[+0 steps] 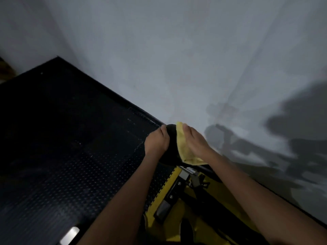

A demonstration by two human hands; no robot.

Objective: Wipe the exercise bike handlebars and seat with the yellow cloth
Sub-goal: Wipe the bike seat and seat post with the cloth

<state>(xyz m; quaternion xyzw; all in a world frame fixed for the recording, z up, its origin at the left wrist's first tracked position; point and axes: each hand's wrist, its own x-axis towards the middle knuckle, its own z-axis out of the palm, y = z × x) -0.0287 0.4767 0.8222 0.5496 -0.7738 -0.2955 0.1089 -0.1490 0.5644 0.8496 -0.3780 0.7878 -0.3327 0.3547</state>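
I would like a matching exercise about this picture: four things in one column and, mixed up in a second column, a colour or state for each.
Things:
1. cloth
2. seat
3. floor mat
4. wall

Colour or state:
A. pale grey, with shadows on it
B. black, held between both hands
C. yellow, pressed under the right hand
D. dark, with a pattern of small raised dots

Pairs: 1-C, 2-B, 3-D, 4-A. The left hand steadies the seat from the other side.
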